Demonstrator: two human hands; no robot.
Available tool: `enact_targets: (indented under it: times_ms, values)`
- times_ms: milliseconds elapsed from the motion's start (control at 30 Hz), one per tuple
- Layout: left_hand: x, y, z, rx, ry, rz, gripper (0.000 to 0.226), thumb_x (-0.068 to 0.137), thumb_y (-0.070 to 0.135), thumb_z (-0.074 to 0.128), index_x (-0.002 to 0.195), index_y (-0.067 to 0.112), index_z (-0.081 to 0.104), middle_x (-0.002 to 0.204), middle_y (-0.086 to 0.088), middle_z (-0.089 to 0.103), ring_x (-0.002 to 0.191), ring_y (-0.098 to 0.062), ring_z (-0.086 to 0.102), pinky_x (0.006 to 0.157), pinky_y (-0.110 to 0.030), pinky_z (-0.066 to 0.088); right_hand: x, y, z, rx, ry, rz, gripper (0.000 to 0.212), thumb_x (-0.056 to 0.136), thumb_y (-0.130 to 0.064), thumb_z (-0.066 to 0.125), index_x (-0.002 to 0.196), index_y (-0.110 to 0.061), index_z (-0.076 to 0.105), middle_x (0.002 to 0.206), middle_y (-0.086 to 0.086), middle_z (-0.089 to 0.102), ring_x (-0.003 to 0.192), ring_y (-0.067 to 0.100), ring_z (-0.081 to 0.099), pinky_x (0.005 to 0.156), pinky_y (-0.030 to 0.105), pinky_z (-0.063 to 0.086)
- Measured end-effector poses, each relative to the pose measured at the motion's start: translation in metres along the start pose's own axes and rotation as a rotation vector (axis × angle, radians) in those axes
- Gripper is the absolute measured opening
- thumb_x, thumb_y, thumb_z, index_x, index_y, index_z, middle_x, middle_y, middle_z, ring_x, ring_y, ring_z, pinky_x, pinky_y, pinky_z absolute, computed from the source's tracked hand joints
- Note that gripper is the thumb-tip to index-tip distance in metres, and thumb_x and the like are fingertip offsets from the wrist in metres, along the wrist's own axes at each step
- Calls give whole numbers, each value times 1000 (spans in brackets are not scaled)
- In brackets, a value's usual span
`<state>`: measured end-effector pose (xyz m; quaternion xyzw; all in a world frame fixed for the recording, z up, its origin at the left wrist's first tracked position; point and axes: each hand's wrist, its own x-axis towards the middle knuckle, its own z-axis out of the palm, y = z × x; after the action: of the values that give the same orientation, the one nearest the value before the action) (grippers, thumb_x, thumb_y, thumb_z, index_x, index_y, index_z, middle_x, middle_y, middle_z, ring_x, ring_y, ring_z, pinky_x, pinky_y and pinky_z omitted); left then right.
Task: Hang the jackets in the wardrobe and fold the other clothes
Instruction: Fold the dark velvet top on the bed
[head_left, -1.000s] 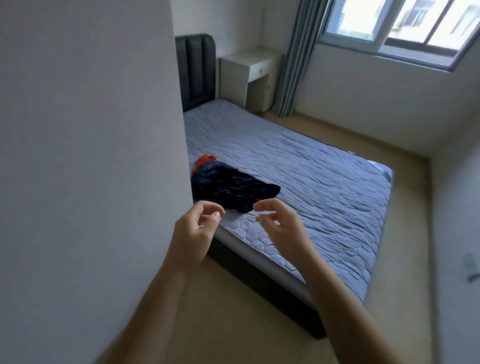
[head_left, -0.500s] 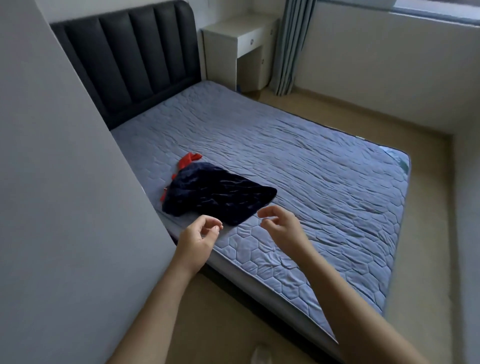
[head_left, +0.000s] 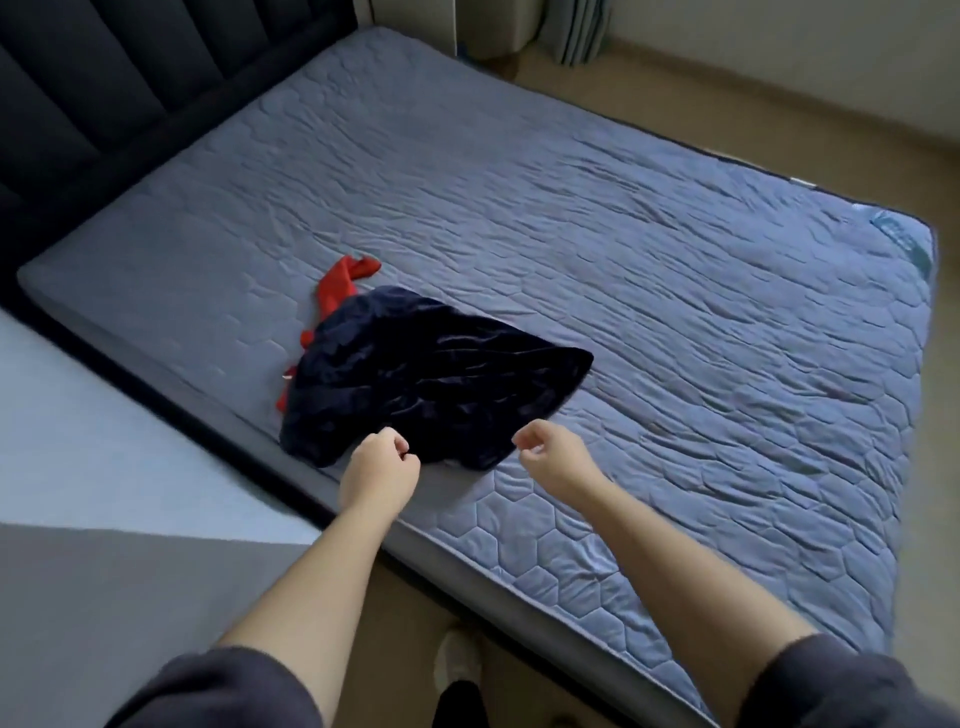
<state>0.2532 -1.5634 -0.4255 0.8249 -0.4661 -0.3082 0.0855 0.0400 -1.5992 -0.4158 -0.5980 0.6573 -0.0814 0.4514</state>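
Both arms are out over the near edge of the mattress (head_left: 649, 270). The dark navy garment (head_left: 436, 379) lies crumpled dead ahead, close to that edge, with a red garment (head_left: 340, 286) poking out from under its far-left side. The left hand (head_left: 382, 465) is right at the navy hem, fingers curled in and thumb meeting forefinger; I can't tell whether any cloth is caught in that pinch. The right hand (head_left: 553, 454) hovers just off the hem's right end, fingers loosely curled and holding nothing. On the left, a pale panel (head_left: 78, 441) crowds in tight along the bed's side, and the dark padded headboard (head_left: 104, 88) walls off the far-left end. To the right, a broad sweep of quilting runs open to the far corner. Beyond the bed there is beige floor (head_left: 857, 119), with the foot of a curtain (head_left: 574, 31) and a pale cabinet (head_left: 493, 26) at the top edge. Down low, a light shoe (head_left: 457, 660) stands on the floor by the bed base.
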Motion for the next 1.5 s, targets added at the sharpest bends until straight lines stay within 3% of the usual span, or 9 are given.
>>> enact_targets:
  times_ms: [300,500,567,633,700,800,1033,1333,1500]
  values:
    - [160,-49,93,770,-204,213,65,85,30,64,140,23,29,140,-4,37,129,-25,35,96,-37,38,130,80,116,-325,-193,85,48,87,-13,54,133,-21,43,131,4,44,117,25,46,88,39,48]
    - [219,-88,145,1040,-168,434,113,80,46,69,148,28,-19,158,-10,-17,147,-31,-7,111,-49,21,189,106,177,-589,-186,2,87,84,-7,59,152,-27,8,158,-3,17,145,26,16,109,47,29]
    - [230,-96,158,1092,-120,471,99,84,33,68,151,26,-5,159,-11,-5,147,-31,-3,110,-47,24,207,112,192,-644,-169,-29,84,82,-4,59,150,-23,14,151,1,30,143,27,24,107,45,32]
    - [240,-100,163,1012,-80,511,69,85,20,63,142,26,25,146,-6,35,139,-26,26,106,-43,29,220,116,197,-608,-85,-56,46,78,1,53,119,-18,41,111,3,54,118,29,50,82,36,37]
    - [243,-96,161,817,-129,513,44,85,16,58,124,24,39,113,1,57,105,-22,53,90,-36,40,226,117,191,-560,-30,-92,24,76,2,48,88,-16,39,84,1,49,94,30,56,68,33,30]
    - [224,-76,154,530,-319,477,24,89,24,48,110,26,36,94,-4,64,80,-31,60,63,-34,37,217,128,163,-539,-83,-98,19,77,-5,48,89,-18,44,96,7,61,92,34,58,64,33,34]
    - [125,-3,187,415,-611,664,19,92,40,48,106,31,39,101,3,62,87,-25,60,65,-35,37,143,189,40,-933,-253,85,27,86,-15,45,108,-23,58,106,2,65,97,25,63,66,30,36]
    - [78,40,245,434,-477,479,15,90,19,43,102,24,50,110,1,59,93,-23,56,71,-32,41,54,297,-56,-1142,-375,501,26,90,-10,44,106,-25,58,117,-1,62,106,23,58,92,35,39]
    - [75,3,254,672,-293,308,21,90,20,48,112,19,50,119,-4,49,107,-24,48,81,-34,41,34,327,-17,-966,-520,393,50,90,-19,50,138,-22,36,133,7,42,126,30,42,98,46,39]
